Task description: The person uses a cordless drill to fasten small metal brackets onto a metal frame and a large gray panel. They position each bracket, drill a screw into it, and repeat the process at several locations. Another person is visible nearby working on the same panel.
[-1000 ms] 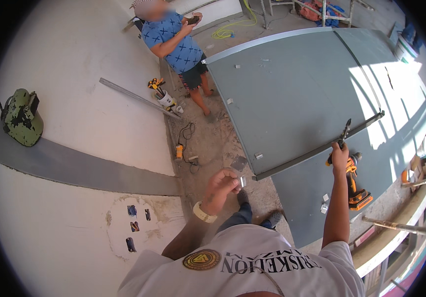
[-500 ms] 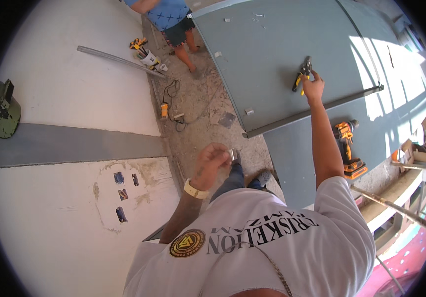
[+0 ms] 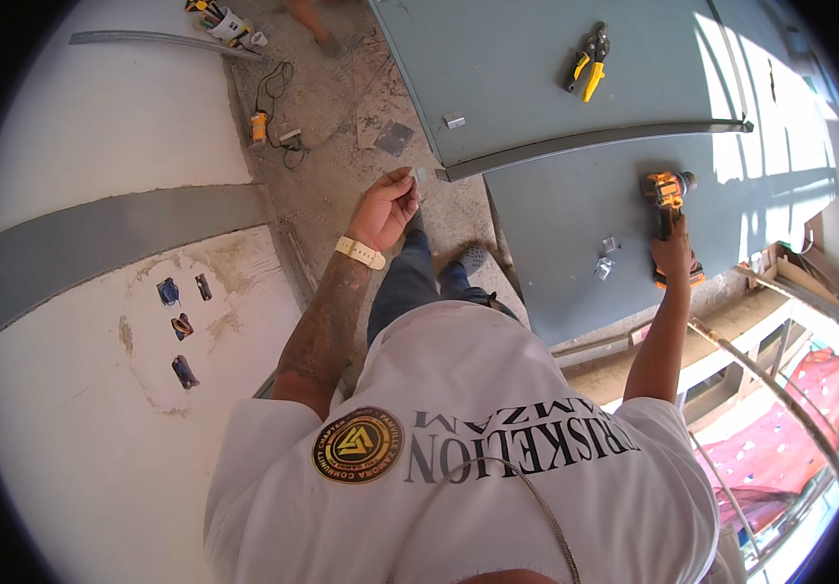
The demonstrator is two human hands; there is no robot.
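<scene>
My left hand (image 3: 387, 210), with a watch on its wrist, pinches a small shiny metal piece (image 3: 420, 175) beyond the near corner of the grey panel. Out to the right, my right hand (image 3: 673, 252) is closed round the grip of an orange and black cordless drill (image 3: 669, 189). The drill lies on the grey sheet, its chuck pointing away and to the right. Farther off, yellow-handled tin snips (image 3: 591, 64) rest on the upper panel. Two small metal pieces (image 3: 603, 266) lie on the sheet left of the drill.
A dark metal strip (image 3: 585, 146) runs along the panel's near edge, with a small clip (image 3: 454, 120) above it. Left on the floor are a yellow corded tool (image 3: 259, 127) and a tool bucket (image 3: 232, 26). Another person's foot (image 3: 330, 44) shows at the top. Wooden rails border the right.
My right hand has let go of the tin snips on the panel and moved nearer to grip the drill. My left hand still pinches the metal piece. The view has shifted.
</scene>
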